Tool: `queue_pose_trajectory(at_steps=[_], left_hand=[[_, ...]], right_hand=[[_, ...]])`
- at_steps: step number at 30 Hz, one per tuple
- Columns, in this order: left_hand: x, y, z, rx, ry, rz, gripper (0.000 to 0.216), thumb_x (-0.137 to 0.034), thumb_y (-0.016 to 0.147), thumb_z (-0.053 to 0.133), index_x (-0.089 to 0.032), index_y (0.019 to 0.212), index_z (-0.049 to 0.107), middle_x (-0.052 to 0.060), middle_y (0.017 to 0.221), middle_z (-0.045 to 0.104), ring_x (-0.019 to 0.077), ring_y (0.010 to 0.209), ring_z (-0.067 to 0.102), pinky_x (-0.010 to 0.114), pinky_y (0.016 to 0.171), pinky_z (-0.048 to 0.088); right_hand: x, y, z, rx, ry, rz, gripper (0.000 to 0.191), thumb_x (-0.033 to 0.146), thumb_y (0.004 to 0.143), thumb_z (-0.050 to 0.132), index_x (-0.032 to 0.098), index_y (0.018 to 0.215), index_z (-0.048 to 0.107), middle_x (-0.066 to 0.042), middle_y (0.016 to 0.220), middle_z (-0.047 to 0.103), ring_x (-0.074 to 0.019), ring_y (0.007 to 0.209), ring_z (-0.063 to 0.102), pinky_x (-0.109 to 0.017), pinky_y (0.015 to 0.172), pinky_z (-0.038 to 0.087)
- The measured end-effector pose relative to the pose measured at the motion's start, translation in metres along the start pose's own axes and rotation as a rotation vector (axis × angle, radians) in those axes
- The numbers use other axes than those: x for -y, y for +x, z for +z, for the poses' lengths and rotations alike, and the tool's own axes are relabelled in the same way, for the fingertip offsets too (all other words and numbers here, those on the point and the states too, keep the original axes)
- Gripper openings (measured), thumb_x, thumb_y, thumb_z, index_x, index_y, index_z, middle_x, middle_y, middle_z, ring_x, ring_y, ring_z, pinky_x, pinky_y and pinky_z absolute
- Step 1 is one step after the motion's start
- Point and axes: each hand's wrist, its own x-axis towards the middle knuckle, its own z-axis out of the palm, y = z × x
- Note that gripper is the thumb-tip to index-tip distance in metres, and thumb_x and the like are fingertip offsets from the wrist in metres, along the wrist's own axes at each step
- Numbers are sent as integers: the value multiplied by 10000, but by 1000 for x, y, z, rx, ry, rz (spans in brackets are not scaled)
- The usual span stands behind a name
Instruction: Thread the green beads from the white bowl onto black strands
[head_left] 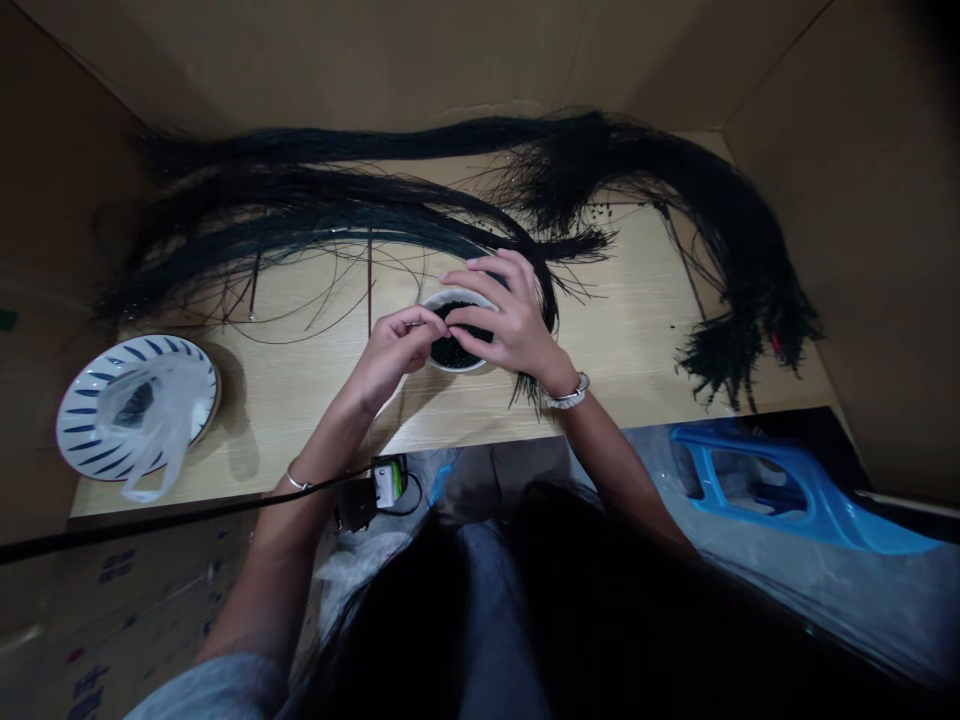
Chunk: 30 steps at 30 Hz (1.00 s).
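Note:
A small white bowl (459,369) holds a mass of tiny dark grains (450,352), which look like beads. Above the bowl, my left hand (397,352) is closed, its thumb and index finger pinched together. My right hand (512,318) meets it there with thumb and index finger pinched, the other fingers raised and spread. Whatever lies between the fingertips is too small to make out. Behind my right hand runs a bundle of thin dark strands (322,190), its cut end (577,245) fanning out to the right.
Further bundles of dark strands (712,190) curve along the back and right of the wooden table (615,370). At the left stands a striped plate (79,425) with a clear plastic bag (169,425). A black cable (150,520) crosses my left forearm. Below right is a blue stool (840,510).

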Motion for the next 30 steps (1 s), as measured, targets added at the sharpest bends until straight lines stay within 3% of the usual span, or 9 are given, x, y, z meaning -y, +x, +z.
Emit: queue_pose_trajectory(at_steps=[5,9,17,23,30], left_hand=[[1,0,-1,-12,33,54,120,-298,775,735,-183,782,699,-62,489,344,60,424,235,238,446,120],[1,0,-1,0,38,84,177,-345,806,746,-178,784,693,-65,486,337,59,422,245,237,444,131],[-1,1,2,10,24,30,231,-384,793,776,-171,809,688,-79,477,328,52,412,236,230,437,119],[-2,-1,1,80,49,24,189,-270,810,652,-151,933,731,-9,569,559,51,403,272,241,433,126],[-5,-2,3,118,-6,64,292,-229,769,585,-131,997,738,33,666,642,53,409,272,250,436,111]], right_hand=[[-6,0,2,-14,71,131,279,532,997,569,305,993,730,6,1455,606,-315,1413,437,-637,1239,294],[-9,1,2,19,169,108,319,516,1020,540,275,915,720,-15,1399,650,-283,1332,496,-596,1194,374],[-5,3,-1,-11,248,103,266,460,1012,569,264,896,707,-31,1381,669,-268,1306,553,-585,1177,393],[-13,4,1,-108,342,173,315,512,984,596,251,832,682,-51,1293,715,-250,1239,624,-546,1158,424],[-20,4,9,-188,557,279,357,582,932,661,241,837,708,-54,1194,738,-225,1182,665,-473,1119,484]])
